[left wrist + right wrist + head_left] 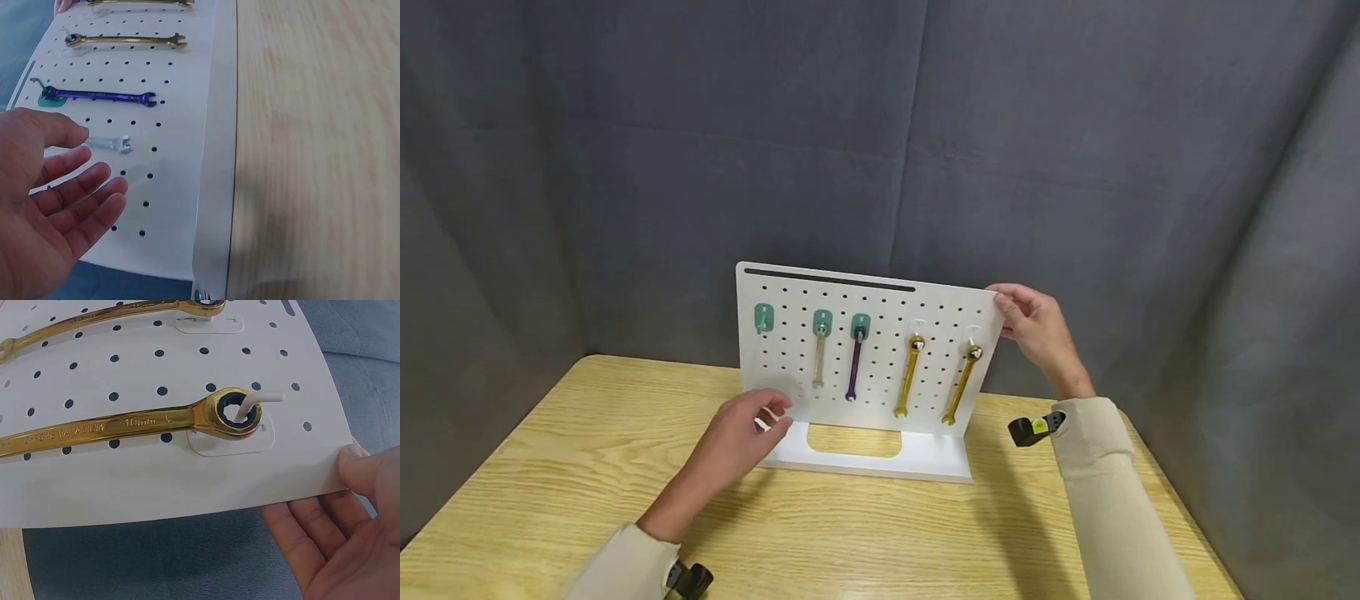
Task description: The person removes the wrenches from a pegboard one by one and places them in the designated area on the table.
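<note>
Left hand point(741, 437) released, fingers loosely bent, at lower-left of white pegboard point(880, 367); contact unclear. Board sits near far edge of bench point(850, 533), between far corners. Silver wrench point(819, 360), purple wrench point(854, 364), gold wrenches point(910, 379) hang on it. Right hand point(1037, 329) pinches board's upper-right corner. Likely steadying board: light pinch, slow moves, or wrenches could slip off hooks point(265, 397).

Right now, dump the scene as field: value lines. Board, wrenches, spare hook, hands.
board: white perforated pegboard, standing on pale wooden table
wrenches, left to right: silver metal wrench, purple metal wrench, gold metal wrench, second gold metal wrench; all hanging
bare hook: leftmost green hook
right hand: grips board's upper right corner
left hand: holds nothing, near board's lower left, fingers loosely curled
</note>
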Tool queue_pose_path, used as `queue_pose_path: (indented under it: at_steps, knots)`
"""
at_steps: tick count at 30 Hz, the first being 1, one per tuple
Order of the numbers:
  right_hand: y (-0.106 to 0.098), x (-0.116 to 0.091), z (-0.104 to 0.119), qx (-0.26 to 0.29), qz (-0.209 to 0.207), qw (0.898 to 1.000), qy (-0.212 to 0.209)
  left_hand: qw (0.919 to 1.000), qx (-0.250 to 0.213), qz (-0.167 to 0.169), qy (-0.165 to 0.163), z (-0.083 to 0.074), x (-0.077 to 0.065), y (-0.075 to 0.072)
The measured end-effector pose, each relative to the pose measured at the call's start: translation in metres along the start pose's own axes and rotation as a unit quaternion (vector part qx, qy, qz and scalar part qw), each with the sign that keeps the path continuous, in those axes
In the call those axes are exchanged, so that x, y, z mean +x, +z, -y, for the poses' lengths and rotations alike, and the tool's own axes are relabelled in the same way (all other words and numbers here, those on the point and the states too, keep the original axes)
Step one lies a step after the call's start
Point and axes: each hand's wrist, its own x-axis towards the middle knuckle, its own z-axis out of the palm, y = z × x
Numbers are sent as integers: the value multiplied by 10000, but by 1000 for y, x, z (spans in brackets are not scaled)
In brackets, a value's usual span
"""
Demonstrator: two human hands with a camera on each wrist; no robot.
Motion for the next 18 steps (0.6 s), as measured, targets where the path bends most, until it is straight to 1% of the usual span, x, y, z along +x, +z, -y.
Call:
queue_pose_path:
  at_steps: [6,10,13,15,18]
  knots:
    - [0,1,1,154,-26,9999,-51,9995,-124,-284,31,-6,16,10]
    - [-1,1,3,191,-16,9998,-55,9980,-412,-488,-15,-6,24,18]
    - [-1,1,3,163,-23,9999,-50,9955,-686,-636,-150,-3,28,25]
    - [0,2,1,145,-25,9999,-56,9939,-805,-720,-208,-2,31,28]
    - [2,1,0,90,-41,9999,-85,9913,-1010,-808,-242,-4,35,29]
